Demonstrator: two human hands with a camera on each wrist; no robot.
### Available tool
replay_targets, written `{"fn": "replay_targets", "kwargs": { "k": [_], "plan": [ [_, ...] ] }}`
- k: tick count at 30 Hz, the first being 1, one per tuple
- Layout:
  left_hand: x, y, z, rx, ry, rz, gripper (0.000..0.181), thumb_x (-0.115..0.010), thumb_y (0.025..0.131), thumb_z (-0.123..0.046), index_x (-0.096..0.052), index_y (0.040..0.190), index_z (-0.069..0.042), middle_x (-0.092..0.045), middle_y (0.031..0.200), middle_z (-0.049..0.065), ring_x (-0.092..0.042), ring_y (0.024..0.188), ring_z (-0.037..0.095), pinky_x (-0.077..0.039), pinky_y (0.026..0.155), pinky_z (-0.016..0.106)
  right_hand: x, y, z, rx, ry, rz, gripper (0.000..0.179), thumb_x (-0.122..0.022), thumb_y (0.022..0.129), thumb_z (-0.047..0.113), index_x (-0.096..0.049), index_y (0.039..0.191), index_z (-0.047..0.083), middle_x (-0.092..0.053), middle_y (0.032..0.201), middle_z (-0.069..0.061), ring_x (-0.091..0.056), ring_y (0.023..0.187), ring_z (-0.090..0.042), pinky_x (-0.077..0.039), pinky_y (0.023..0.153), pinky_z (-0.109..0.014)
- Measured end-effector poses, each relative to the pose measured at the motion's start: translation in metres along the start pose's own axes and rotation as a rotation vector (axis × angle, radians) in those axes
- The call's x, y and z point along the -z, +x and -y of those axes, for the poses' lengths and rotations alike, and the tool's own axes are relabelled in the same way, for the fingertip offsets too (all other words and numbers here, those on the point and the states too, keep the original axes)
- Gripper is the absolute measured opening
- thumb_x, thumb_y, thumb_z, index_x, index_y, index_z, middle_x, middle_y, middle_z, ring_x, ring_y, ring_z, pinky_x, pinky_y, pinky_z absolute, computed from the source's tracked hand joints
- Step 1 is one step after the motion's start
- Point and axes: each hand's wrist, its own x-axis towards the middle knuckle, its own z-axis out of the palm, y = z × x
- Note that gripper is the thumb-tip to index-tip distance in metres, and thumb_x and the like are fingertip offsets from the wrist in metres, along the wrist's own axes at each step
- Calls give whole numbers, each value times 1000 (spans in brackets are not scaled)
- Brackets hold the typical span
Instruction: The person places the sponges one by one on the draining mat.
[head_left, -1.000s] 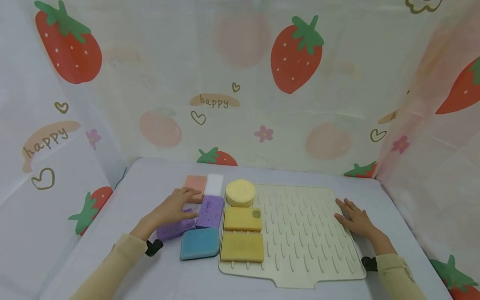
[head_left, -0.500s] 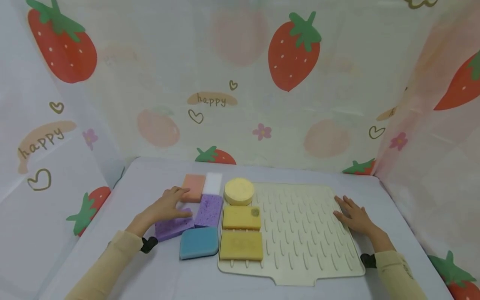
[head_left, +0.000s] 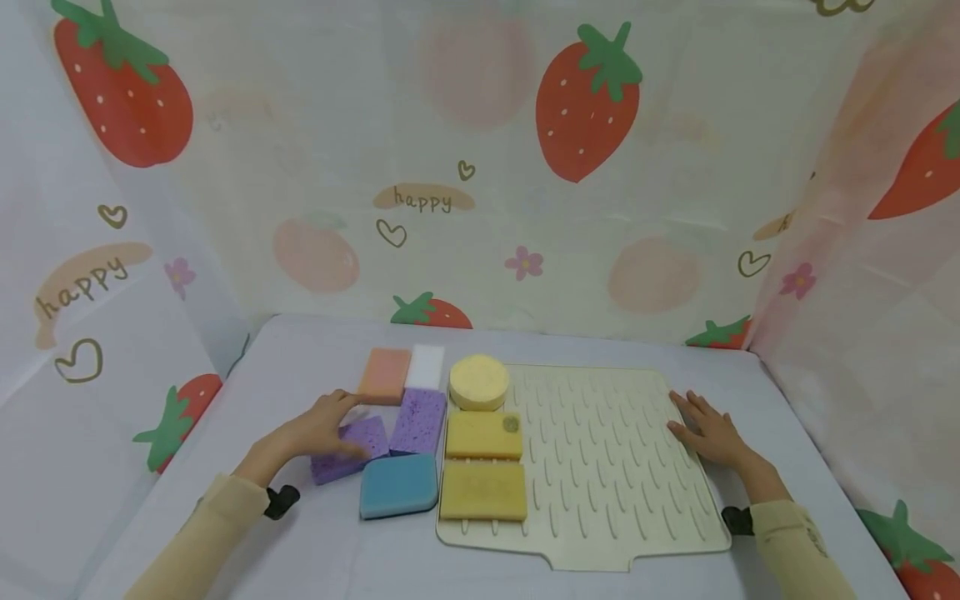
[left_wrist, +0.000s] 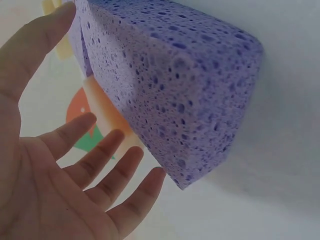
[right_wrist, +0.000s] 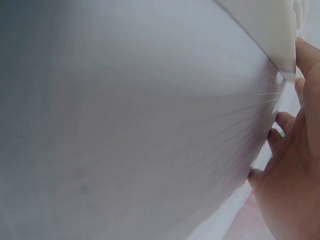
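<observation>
My left hand (head_left: 318,429) hovers over the left purple sponge (head_left: 365,437), its fingers spread. In the left wrist view the thumb and fingers stand on either side of the porous purple sponge (left_wrist: 165,85) without closing round it. A second purple sponge (head_left: 418,422) lies just to the right, and a blue sponge (head_left: 399,487) is nearer to me. Behind them sit a pink-orange sponge (head_left: 386,375) and a white one (head_left: 425,367). My right hand (head_left: 712,433) rests with fingers extended at the right edge of the cream ridged mat (head_left: 600,467).
Along the mat's left side lie a round pale yellow sponge (head_left: 478,383) and two rectangular yellow sponges, one (head_left: 484,435) behind the other (head_left: 483,492). A white cloth (head_left: 315,550) covers the table. Strawberry-printed sheets (head_left: 322,150) enclose the back and sides.
My left hand has drawn back leftward, from near the pink-orange sponge to over the left purple sponge. The right hand stays at the mat's edge. The view has shifted slightly.
</observation>
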Motion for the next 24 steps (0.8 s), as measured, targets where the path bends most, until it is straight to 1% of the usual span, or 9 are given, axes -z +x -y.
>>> {"fn": "replay_targets", "kwargs": {
  "k": [5, 7, 9, 12, 14, 21, 24],
  "plan": [
    [-1, -3, 3, 7, -22, 63, 84, -77, 70, -43, -42, 134, -1, -46, 126, 21, -42, 116, 40, -37, 92, 59, -2, 0, -2, 2, 12, -1, 66, -52, 93, 36, -25, 146, 7, -18, 147, -31, -14, 133, -51, -4, 94, -75],
    [-2, -5, 3, 12, -21, 91, 83, -79, 68, -41, -43, 134, -3, -48, 124, 18, -43, 115, 37, -37, 93, 58, -2, 0, -3, 1, 11, 3, 67, -51, 93, 36, -25, 146, 7, -17, 147, -31, -13, 133, -51, -3, 94, -75],
    [-3, -6, 4, -2, -6, 106, 84, -81, 66, -39, -44, 133, -4, -49, 123, 15, -43, 114, 35, -38, 94, 56, -2, 0, -3, 1, 9, 8, 67, -51, 93, 37, -24, 147, 7, -16, 147, -31, -13, 133, -51, -3, 94, -75],
    [-3, -7, 4, -23, 13, 106, 84, -82, 63, -35, -45, 132, -4, -50, 121, 14, -44, 112, 33, -38, 93, 55, -2, 0, -4, 0, 8, 12, 67, -51, 93, 36, -23, 147, 8, -16, 148, -31, -12, 133, -52, -3, 94, -75],
    [-3, -7, 3, -41, 27, 103, 84, -82, 64, -33, -45, 132, -3, -50, 120, 15, -45, 110, 33, -39, 92, 55, -2, 0, -4, 1, 9, 11, 66, -51, 93, 36, -23, 147, 7, -16, 147, -31, -13, 133, -52, -3, 94, -75],
    [5, -8, 5, -12, 60, 101, 82, -80, 67, -32, -43, 134, -3, -49, 122, 16, -45, 110, 31, -40, 92, 54, -2, 0, -5, 8, 14, 4, 66, -52, 93, 35, -24, 147, 8, -17, 147, -31, -13, 133, -52, -3, 94, -75],
    [11, -7, 6, -17, 71, 89, 82, -80, 68, -31, -42, 135, -2, -49, 122, 17, -45, 109, 31, -40, 91, 53, -3, 0, -5, 8, 14, 4, 66, -52, 93, 36, -24, 147, 8, -17, 147, -31, -13, 133, -52, -3, 94, -75]
  ]
}}
